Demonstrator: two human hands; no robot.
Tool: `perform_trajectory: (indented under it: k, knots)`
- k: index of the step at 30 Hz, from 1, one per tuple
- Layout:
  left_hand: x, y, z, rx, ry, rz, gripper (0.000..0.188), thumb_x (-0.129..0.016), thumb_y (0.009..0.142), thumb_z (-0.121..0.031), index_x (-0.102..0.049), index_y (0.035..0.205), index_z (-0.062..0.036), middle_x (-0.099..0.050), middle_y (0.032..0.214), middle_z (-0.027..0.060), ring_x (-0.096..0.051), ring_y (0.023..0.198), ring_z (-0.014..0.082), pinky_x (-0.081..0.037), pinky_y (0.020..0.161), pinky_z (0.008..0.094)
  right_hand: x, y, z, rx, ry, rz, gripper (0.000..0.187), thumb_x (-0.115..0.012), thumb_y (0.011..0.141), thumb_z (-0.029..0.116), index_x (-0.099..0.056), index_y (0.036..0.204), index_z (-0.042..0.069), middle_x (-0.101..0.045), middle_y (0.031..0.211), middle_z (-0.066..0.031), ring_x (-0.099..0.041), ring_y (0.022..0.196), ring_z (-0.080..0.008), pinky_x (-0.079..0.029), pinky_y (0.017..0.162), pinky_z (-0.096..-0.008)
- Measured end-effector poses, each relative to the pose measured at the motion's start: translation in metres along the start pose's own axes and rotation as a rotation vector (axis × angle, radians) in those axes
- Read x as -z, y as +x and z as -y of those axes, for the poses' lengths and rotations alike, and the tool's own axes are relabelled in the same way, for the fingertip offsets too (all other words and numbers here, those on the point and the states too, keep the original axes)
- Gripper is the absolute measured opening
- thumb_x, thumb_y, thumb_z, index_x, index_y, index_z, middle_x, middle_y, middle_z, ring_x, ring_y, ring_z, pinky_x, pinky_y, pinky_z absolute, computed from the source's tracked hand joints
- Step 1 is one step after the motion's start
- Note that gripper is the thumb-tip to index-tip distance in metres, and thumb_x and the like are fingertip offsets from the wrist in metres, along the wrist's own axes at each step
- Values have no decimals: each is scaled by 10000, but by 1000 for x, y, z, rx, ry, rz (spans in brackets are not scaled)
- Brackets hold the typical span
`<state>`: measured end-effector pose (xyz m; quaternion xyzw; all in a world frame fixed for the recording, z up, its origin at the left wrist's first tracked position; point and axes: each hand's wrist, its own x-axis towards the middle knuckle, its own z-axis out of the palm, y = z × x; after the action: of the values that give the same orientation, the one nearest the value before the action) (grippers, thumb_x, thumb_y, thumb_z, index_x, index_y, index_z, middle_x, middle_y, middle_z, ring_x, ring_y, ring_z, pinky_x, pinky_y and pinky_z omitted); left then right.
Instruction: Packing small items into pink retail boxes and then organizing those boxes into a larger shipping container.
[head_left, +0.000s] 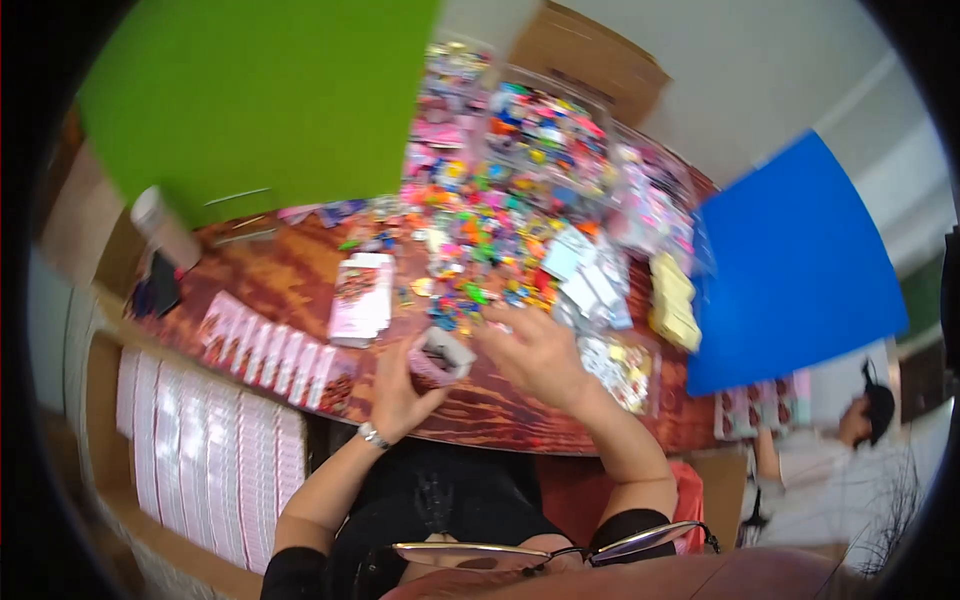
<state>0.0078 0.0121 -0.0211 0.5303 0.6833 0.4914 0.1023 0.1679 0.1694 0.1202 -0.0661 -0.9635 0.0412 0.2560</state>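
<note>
My left hand [400, 385] holds a small pink and white card pack [440, 357] just above the brown wooden table [290, 275]; a bracelet sits on that wrist. My right hand [535, 352] hovers beside the pack with fingers spread, reaching into a heap of small colourful pieces [480, 255] in the middle of the table. Whether its fingertips pinch a piece is blurred.
A stack of pink cards [362, 298] lies left of the heap, a row of pink packs [265, 350] along the near edge. Green board [260, 100] at left, blue board [790, 265] at right. Yellow pieces [672, 300], clear bags, boxes of packs [200, 460]. Another person [830, 460] at lower right.
</note>
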Motion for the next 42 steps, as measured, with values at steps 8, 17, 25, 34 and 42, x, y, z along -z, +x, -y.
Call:
perform_trajectory:
  k: [8,17,25,34,42]
  knots:
    - [-17,10,-10,-62,-81,113,924,-868,667,-132,-400,1452,5,-544,1306,200,-557,1193,342,-452,1012,430,66,-137,-99,-718,-122,7,149,-686,886,111,-723,1028,90,-702,911,-138,-684,817,-330,-547,730,-429]
    - [-32,9,-17,-87,-53,166,928,-877,671,-143,-399,1450,15,-558,1257,191,-593,1151,314,-485,972,408,10,-230,-123,-1079,109,193,277,-774,817,213,-703,1022,40,-716,861,-127,-693,838,-311,-543,731,-425]
    - [-37,6,-16,-8,-119,203,909,-879,657,-169,-425,1426,-2,-561,1329,197,-536,1212,380,-430,1019,466,-3,-240,-136,-1033,1,260,309,-790,798,280,-640,920,39,-672,976,-152,-665,969,-327,-519,796,-423]
    - [-35,7,-19,-76,-81,188,944,-888,646,-130,-407,1447,9,-564,1281,193,-580,1177,329,-468,994,417,20,-220,-140,-1087,229,145,180,-734,882,166,-633,923,23,-686,760,-86,-663,711,-194,-512,667,-342]
    - [-32,6,-21,-78,-61,186,955,-885,639,-125,-406,1456,1,-559,1304,193,-573,1189,328,-462,1007,413,14,-222,-134,-1098,430,42,266,-694,918,127,-684,1169,35,-734,861,-64,-670,780,-113,-530,720,-293]
